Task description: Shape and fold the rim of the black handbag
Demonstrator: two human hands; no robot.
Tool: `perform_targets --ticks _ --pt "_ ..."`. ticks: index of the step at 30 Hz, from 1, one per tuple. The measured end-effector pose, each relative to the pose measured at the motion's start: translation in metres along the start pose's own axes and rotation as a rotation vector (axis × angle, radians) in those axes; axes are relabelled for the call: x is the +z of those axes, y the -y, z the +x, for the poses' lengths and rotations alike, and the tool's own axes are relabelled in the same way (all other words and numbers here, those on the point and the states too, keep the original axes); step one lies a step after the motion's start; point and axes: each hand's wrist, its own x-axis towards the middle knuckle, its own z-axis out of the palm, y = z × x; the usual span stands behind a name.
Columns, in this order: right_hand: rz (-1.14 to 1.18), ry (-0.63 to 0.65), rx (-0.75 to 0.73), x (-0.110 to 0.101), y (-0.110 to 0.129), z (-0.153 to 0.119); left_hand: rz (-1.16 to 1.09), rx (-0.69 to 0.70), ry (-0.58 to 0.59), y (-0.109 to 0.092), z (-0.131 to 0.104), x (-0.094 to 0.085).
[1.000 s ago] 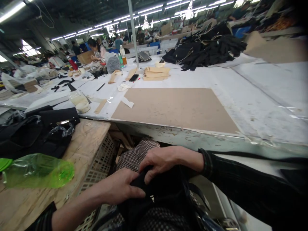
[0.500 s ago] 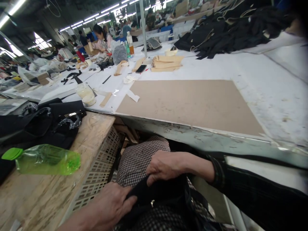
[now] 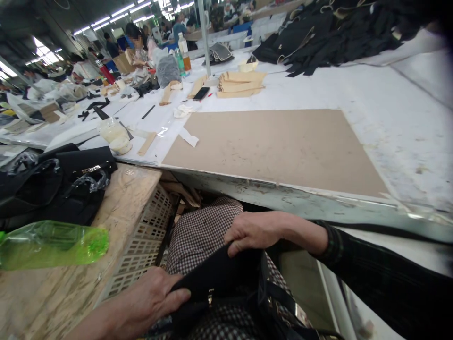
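Observation:
On my lap, over checkered cloth (image 3: 201, 231), lies a black bag (image 3: 219, 276) with gold-coloured metal fittings and a dark strap at its right side. My left hand (image 3: 150, 293) grips the near left edge of the bag, thumb on top and fingers behind. At the far edge, my right hand (image 3: 251, 231) pinches the black material between thumb and curled fingers. The panel between the two hands is stretched fairly flat. The lower part of the bag runs out of the picture at the bottom.
A brown board (image 3: 276, 146) lies on the white table (image 3: 382, 104) before me. On the wooden bench (image 3: 123, 203) at left are a green bottle (image 3: 53, 243) and black bags (image 3: 81, 184). A plastic crate (image 3: 145, 236) stands below. Black pieces (image 3: 318, 38) are heaped at back right.
The view has shifted slightly, so the table and bench appear farther left. Both hands keep hold of the bag, whose panel now looks more spread out, with more of its fittings and strap showing.

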Motion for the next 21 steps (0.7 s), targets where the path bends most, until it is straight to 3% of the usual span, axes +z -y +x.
perform_targets --ticks 7,13,17,21 --pt "0.175 -0.080 -0.007 0.002 -0.026 -0.012 -0.197 -0.038 -0.015 0.012 0.009 0.000" --pt "0.087 -0.173 0.023 0.007 -0.018 -0.006 -0.151 -0.111 -0.138 0.026 0.009 -0.013" --pt "0.035 -0.200 0.020 0.010 -0.010 -0.003 -0.044 -0.061 -0.225 0.003 0.022 -0.027" --pt "0.027 -0.238 0.058 0.018 -0.006 0.000 0.006 0.125 -0.316 -0.026 0.066 -0.023"
